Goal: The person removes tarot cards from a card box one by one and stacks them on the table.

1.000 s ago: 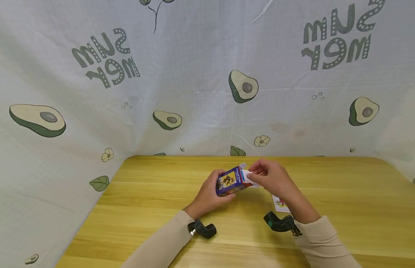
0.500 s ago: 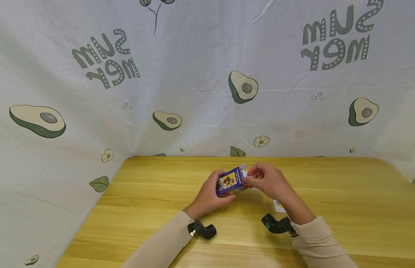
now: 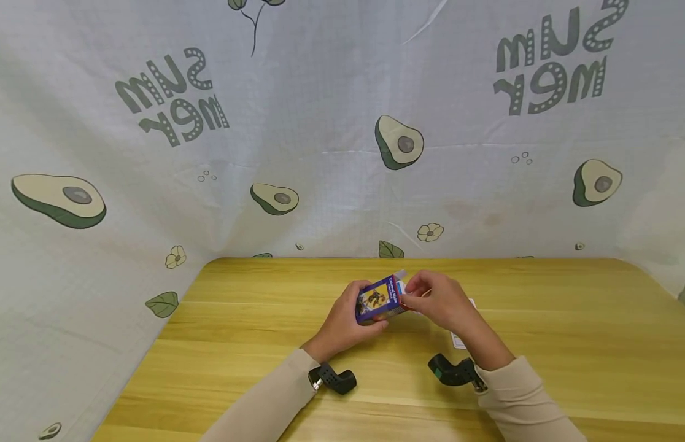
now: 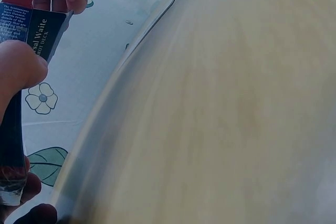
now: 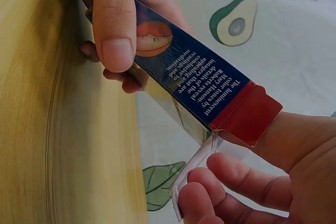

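Observation:
My left hand [image 3: 342,322] grips a dark blue tarot deck box [image 3: 374,301], tilted with its opened end toward the right. At that end, my right hand [image 3: 444,301] has its thumb and forefinger right at the mouth. The right wrist view shows a red flap [image 5: 251,114] sticking out from the box and a white flap [image 5: 195,163] beside the curled fingers. Whether those fingertips pinch something at the mouth I cannot tell. Under the right forearm, a card [image 3: 458,341] lies partly hidden on the table.
A wood-grain table [image 3: 254,380] carries all of this. Behind it hangs a pale cloth [image 3: 331,92] printed with avocados. Each wrist wears a black camera mount, the left mount [image 3: 337,378] and the right mount [image 3: 452,370].
My right hand has shifted slightly left, closer to the box mouth, and less of the white piece shows there. My left hand and the box stay almost still.

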`<state>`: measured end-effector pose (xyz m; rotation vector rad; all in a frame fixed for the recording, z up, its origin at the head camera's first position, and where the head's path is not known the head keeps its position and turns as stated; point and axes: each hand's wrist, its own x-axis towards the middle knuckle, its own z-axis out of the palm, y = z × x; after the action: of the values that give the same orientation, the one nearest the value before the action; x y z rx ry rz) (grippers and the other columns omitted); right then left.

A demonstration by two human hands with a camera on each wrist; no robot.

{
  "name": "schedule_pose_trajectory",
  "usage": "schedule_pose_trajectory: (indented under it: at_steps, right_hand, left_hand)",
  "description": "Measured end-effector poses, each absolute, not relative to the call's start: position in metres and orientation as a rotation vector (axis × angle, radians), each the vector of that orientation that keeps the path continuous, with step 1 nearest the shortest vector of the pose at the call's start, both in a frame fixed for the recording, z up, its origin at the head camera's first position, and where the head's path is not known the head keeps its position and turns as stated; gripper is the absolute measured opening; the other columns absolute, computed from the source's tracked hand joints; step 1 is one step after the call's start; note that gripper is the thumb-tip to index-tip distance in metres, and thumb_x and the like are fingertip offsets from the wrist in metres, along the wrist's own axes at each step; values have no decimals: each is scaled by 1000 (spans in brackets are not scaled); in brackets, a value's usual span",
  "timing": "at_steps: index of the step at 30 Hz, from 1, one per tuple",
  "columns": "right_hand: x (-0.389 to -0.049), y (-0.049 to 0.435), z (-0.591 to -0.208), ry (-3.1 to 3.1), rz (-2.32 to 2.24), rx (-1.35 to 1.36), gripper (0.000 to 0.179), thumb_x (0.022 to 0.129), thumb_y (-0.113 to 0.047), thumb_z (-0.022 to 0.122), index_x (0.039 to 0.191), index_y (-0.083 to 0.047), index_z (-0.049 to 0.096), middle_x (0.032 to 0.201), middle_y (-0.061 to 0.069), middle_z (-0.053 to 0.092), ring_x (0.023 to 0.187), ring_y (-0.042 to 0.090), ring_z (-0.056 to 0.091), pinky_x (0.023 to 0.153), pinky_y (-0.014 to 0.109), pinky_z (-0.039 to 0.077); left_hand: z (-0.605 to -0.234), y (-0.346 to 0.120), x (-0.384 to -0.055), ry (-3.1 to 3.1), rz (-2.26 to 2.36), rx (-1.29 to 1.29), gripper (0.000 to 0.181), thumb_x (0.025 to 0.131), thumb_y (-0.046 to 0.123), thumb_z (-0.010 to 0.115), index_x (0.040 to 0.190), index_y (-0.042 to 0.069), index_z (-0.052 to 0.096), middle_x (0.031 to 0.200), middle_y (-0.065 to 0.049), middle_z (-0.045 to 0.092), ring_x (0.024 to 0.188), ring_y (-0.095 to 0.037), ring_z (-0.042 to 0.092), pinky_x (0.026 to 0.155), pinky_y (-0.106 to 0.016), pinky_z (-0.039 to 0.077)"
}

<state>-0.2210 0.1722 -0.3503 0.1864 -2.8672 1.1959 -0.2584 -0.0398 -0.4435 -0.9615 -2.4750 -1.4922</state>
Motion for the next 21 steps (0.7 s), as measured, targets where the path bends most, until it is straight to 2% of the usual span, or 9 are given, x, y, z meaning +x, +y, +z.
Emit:
schedule_pose_trajectory:
  at_steps: [21]
  right_hand:
    - [-222,176,-345,-2916,1188,167,23,86,-28,72,92,-6,70,85,2,67,79,19,58,65,31,45]
  left_hand:
    - [-443,-41,-259,-2473,-1490,-985,73,79,36,78,137,15,38,121,0,50,103,-12,52,89,-27,48]
